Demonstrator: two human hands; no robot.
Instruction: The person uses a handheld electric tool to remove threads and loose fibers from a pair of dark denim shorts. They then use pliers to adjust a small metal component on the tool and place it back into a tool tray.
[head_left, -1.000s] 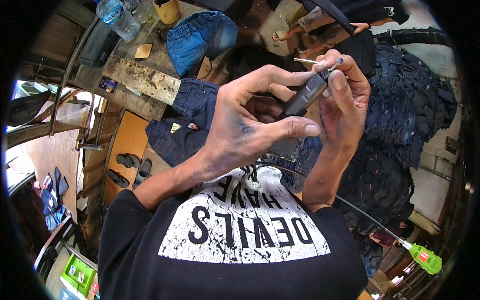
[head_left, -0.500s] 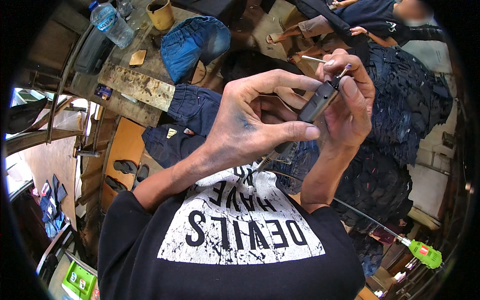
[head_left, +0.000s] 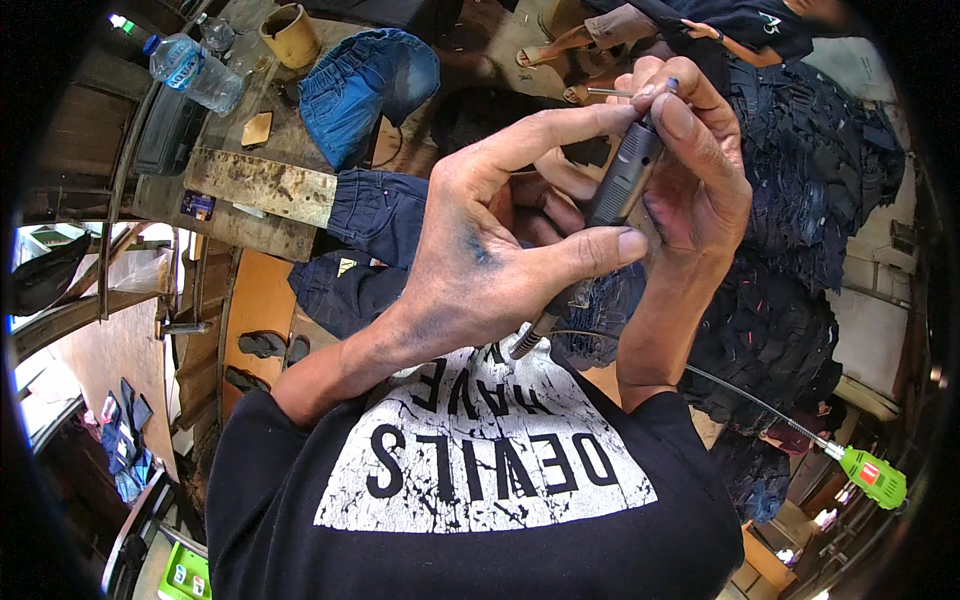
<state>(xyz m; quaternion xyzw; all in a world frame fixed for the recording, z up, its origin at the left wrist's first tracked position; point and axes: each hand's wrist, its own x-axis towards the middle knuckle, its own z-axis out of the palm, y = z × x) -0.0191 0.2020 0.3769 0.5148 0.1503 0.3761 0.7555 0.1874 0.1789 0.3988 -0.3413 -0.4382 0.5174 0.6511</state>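
A black rotary-tool handpiece (head_left: 622,180) is held up in front of my chest, its tip pointing up and to the right. My left hand (head_left: 480,235) is closed around its body, thumb along the near side. At the tip, my right hand (head_left: 705,190) pinches the collet end, where a small bluish bit (head_left: 672,86) shows between thumb and fingers. A thin metal rod (head_left: 608,92) sticks out leftward from the right fingers. From the handpiece's lower end, a spring-sleeved flexible shaft (head_left: 527,340) hangs down; a cable runs right to a green motor unit (head_left: 875,478).
Dark denim piles (head_left: 800,190) fill the right side. On the wooden bench (head_left: 165,215) at far left stand a water bottle (head_left: 195,75) and a yellowish cup (head_left: 290,38), near blue jeans (head_left: 360,90). Another person (head_left: 745,35) is at the far right. Sandals (head_left: 262,344) lie at left.
Both hands have risen slightly, and the handpiece is turned more upright. The right fingers have closed in around its tip, and the thin rod has shifted up and left with them.
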